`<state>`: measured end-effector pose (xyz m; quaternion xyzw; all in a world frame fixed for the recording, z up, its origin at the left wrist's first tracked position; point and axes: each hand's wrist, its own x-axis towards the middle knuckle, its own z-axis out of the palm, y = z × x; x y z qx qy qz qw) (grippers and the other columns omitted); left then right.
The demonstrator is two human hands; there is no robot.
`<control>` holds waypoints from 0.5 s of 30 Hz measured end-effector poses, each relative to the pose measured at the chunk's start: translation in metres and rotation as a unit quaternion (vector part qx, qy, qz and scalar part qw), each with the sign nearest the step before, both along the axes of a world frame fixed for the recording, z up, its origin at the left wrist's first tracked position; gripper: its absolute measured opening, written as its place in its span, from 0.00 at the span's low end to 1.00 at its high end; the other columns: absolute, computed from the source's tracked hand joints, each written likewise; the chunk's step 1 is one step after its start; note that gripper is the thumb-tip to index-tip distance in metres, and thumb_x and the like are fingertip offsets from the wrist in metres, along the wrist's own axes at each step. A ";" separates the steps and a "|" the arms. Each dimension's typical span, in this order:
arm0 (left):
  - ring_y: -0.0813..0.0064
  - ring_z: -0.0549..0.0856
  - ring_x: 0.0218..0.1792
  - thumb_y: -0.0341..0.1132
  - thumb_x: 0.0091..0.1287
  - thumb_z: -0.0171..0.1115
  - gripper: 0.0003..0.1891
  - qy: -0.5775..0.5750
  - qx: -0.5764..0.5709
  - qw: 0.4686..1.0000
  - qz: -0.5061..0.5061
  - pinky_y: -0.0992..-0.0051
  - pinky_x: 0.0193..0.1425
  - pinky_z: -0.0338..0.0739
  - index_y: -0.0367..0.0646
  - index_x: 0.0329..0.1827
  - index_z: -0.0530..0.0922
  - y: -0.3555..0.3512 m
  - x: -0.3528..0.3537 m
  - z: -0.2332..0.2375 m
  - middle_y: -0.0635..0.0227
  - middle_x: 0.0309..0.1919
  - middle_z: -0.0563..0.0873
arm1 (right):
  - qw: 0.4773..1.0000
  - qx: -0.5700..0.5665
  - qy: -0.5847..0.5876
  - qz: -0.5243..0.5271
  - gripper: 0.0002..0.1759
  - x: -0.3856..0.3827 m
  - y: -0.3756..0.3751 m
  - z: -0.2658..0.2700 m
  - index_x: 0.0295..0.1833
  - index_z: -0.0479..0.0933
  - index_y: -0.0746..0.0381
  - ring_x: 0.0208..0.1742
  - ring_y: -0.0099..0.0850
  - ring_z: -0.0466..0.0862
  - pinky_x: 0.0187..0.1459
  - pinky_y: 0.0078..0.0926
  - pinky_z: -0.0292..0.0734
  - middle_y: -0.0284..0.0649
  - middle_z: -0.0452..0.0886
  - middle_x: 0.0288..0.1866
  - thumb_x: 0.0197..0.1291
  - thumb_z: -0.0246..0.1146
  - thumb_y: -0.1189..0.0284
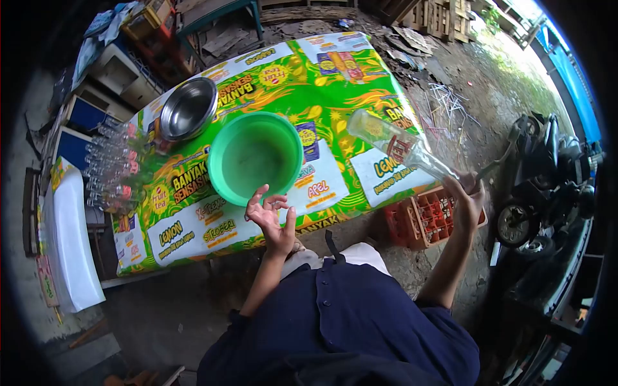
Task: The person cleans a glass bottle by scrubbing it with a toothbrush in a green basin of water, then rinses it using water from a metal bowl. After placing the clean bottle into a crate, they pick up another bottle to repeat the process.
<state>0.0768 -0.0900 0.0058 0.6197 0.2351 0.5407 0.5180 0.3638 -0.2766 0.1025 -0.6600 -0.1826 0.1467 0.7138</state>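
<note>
Above table (pixel 335 83), bottle (pixel 393 145) in right grip (pixel 468 196)

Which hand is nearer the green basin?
Left. The left hand is open at the near rim of the green basin; the right hand is off to the side, holding a glass bottle.

Soft daylight, strong fisheye warping, dark vignetted corners, slight blur.

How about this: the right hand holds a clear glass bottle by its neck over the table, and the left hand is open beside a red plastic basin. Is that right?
Not quite: the head view shows the plastic basin is green, not red. The right hand does hold the clear glass bottle by its neck over the table, and the left hand is open beside the basin.
</note>
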 end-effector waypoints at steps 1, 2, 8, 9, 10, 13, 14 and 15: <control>0.70 0.72 0.47 0.16 0.53 0.56 0.35 0.004 -0.006 1.000 0.021 0.76 0.44 0.73 0.49 0.61 0.51 0.009 -0.020 -0.002 0.58 0.61 0.59 | 0.999 0.004 -0.012 0.041 0.13 -0.015 0.029 -0.003 0.37 0.71 0.69 0.36 0.27 0.82 0.39 0.20 0.79 0.46 0.80 0.39 0.46 0.67 0.86; 0.70 0.72 0.47 0.15 0.53 0.56 0.34 0.002 -0.015 0.999 0.043 0.76 0.44 0.73 0.49 0.60 0.51 0.017 -0.039 -0.005 0.58 0.61 0.60 | 0.998 0.009 -0.008 0.056 0.14 -0.035 0.059 -0.005 0.37 0.71 0.69 0.36 0.27 0.82 0.38 0.19 0.79 0.46 0.80 0.39 0.46 0.68 0.85; 0.72 0.72 0.48 0.16 0.54 0.57 0.34 0.006 -0.058 0.989 0.137 0.76 0.47 0.72 0.50 0.60 0.52 0.048 -0.118 -0.014 0.61 0.62 0.60 | 0.992 -0.048 -0.040 0.113 0.19 -0.137 0.182 -0.019 0.40 0.72 0.70 0.31 0.27 0.83 0.32 0.17 0.77 0.43 0.81 0.33 0.44 0.72 0.79; 0.72 0.72 0.47 0.16 0.54 0.57 0.34 0.001 -0.061 0.988 0.145 0.75 0.47 0.72 0.50 0.60 0.52 0.051 -0.124 -0.015 0.61 0.62 0.60 | 0.989 -0.068 -0.066 0.117 0.18 -0.145 0.189 -0.027 0.37 0.72 0.70 0.32 0.27 0.83 0.31 0.18 0.76 0.44 0.81 0.34 0.44 0.72 0.78; 0.72 0.72 0.47 0.16 0.54 0.57 0.34 -0.003 -0.065 0.986 0.152 0.75 0.47 0.71 0.50 0.60 0.52 0.052 -0.130 -0.016 0.62 0.62 0.60 | 0.989 -0.073 -0.061 0.116 0.17 -0.150 0.194 -0.038 0.36 0.71 0.69 0.32 0.26 0.83 0.32 0.18 0.76 0.45 0.81 0.34 0.44 0.73 0.77; 0.72 0.72 0.46 0.16 0.54 0.57 0.34 -0.007 -0.073 0.983 0.171 0.75 0.45 0.71 0.49 0.59 0.52 0.052 -0.141 -0.016 0.61 0.61 0.60 | 0.994 -0.036 -0.070 0.072 0.20 -0.162 0.205 -0.073 0.32 0.68 0.67 0.32 0.23 0.79 0.33 0.18 0.76 0.44 0.79 0.34 0.43 0.74 0.75; 0.72 0.72 0.46 0.16 0.53 0.58 0.34 -0.015 -0.081 0.982 0.173 0.76 0.43 0.71 0.48 0.59 0.52 0.051 -0.142 -0.016 0.60 0.61 0.60 | 0.997 -0.022 -0.050 0.058 0.20 -0.164 0.205 -0.088 0.32 0.67 0.67 0.33 0.23 0.78 0.34 0.18 0.76 0.44 0.78 0.34 0.42 0.74 0.75; 0.72 0.73 0.45 0.17 0.53 0.59 0.33 -0.024 -0.089 0.981 0.173 0.76 0.42 0.71 0.47 0.58 0.52 0.050 -0.142 -0.016 0.60 0.61 0.60 | 0.999 -0.008 -0.030 0.043 0.21 -0.171 0.205 -0.095 0.33 0.67 0.66 0.33 0.23 0.78 0.34 0.18 0.76 0.44 0.78 0.35 0.42 0.74 0.75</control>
